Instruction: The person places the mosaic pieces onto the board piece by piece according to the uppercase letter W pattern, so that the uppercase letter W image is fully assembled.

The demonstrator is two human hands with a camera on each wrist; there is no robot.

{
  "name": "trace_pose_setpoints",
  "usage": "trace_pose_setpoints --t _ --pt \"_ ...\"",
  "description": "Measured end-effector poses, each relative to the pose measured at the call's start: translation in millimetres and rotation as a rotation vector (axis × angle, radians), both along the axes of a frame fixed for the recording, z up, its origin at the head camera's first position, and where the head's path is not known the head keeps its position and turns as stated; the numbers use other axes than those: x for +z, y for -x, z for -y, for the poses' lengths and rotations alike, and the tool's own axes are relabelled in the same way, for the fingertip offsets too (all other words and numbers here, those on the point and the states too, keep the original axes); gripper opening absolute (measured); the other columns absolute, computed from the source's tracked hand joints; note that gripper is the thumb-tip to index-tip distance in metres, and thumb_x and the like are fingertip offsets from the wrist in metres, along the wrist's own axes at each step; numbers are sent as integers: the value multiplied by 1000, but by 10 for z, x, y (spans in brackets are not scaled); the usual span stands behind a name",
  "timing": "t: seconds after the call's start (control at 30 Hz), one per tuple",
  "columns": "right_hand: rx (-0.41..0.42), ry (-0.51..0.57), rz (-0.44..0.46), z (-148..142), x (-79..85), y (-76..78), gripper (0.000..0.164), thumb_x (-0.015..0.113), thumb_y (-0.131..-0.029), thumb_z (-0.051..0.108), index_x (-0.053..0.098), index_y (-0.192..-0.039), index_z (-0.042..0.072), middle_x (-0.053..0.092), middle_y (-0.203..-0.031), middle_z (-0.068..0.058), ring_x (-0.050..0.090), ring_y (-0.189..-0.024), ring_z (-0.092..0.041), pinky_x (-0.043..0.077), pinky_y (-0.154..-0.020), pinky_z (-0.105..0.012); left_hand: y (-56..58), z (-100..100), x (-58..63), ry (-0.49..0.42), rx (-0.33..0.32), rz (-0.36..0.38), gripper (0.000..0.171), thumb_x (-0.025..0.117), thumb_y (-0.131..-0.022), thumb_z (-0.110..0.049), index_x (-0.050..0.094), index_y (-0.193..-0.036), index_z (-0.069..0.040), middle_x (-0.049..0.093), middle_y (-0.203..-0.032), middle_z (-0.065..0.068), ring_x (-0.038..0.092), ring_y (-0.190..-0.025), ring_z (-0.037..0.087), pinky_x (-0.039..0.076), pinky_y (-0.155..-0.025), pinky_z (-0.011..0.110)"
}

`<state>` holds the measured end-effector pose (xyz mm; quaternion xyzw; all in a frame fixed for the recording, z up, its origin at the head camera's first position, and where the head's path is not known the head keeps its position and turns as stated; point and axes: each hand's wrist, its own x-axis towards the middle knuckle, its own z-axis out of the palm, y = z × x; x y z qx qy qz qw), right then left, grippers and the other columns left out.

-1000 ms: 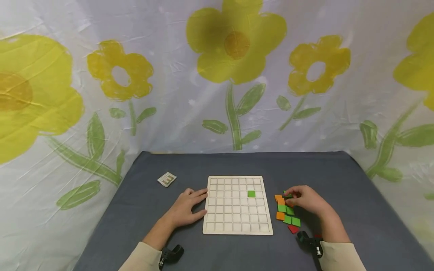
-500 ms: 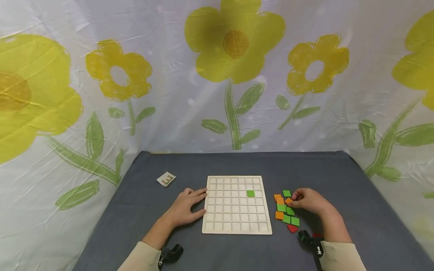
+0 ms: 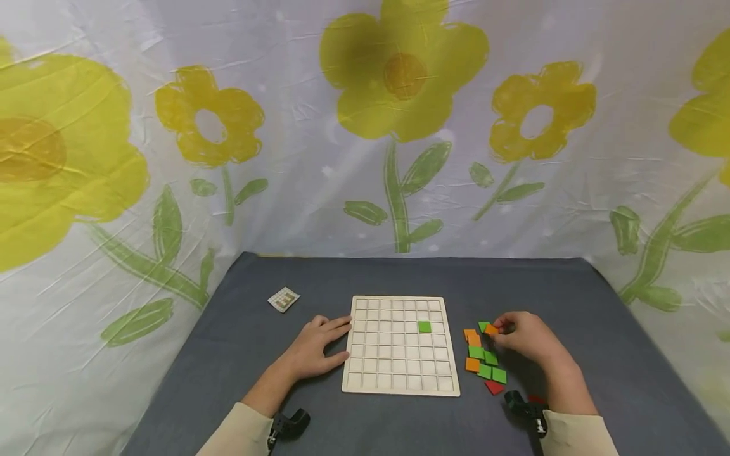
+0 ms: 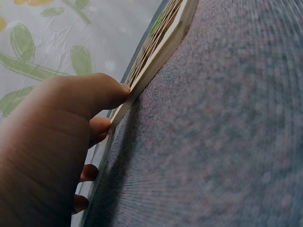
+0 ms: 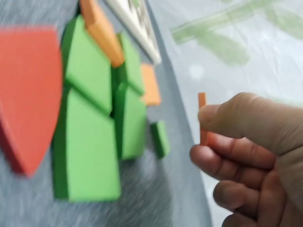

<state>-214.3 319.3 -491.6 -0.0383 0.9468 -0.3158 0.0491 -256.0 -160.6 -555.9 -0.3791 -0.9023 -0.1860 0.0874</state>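
Note:
My right hand [image 3: 527, 339] pinches an orange square tile [image 3: 491, 329] between thumb and fingers, seen edge-on in the right wrist view. The tile partly covers a green tile [image 3: 483, 325] in the head view. Below and left of that hand lie several loose green tiles [image 3: 499, 375] and orange tiles [image 3: 473, 365]. My left hand [image 3: 313, 348] rests at the left edge of a pale wooden grid board [image 3: 385, 391], fingers extended, thumb [image 4: 111, 92] against the rim. One green tile [image 3: 424, 327] sits in a cell at the board's upper right.
A small card with a printed grid [image 3: 284, 299] lies at the back left of the dark tablecloth [image 3: 319, 275]. A red piece [image 3: 495, 387] lies at the near end of the tiles, and another red piece [image 3: 536, 399] shows by the right wrist.
My right hand has taken hold of the orange tile among the loose tiles and lifted it slightly away from me. The left hand stays at the board's edge.

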Motion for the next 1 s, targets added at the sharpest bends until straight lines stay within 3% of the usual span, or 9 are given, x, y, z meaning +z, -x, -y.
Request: trace_pose_setpoints --t 0.27,0.5,0.77,1.0 --pt "61 24 -74 272 292 -31 31 77 -92 19 74 -117 2 69 -108 -11 52 -65 -19 46 -62 -37 6 -19 15 11 15 -3 58 67 -97 -39 59 -147 -10 50 -155 4 45 -100 19 39 -85 45" --pt "171 -13 -112 638 343 -40 21 77 -92 18 77 -111 9 68 -102 -1 52 -72 -15 46 -64 -35 -12 7 24 15 17 77 61 65 -97 -41 55 -151 -13 46 -158 0 42 -101 17 37 -87 45" --pt "271 -177 -209 1075 134 25 16 81 -88 16 79 -103 10 64 -92 3 54 -76 -11 48 -68 -34 -7 11 22 4 15 80 63 66 -96 -42 55 -151 -13 46 -158 0 42 -101 16 37 -87 45" --pt "274 -229 -212 1215 -115 74 11 81 -86 14 81 -97 12 63 -88 7 55 -74 -9 48 -68 -33 -24 13 35 1 9 74 62 67 -96 -40 56 -150 -12 47 -157 1 44 -103 17 38 -88 46"
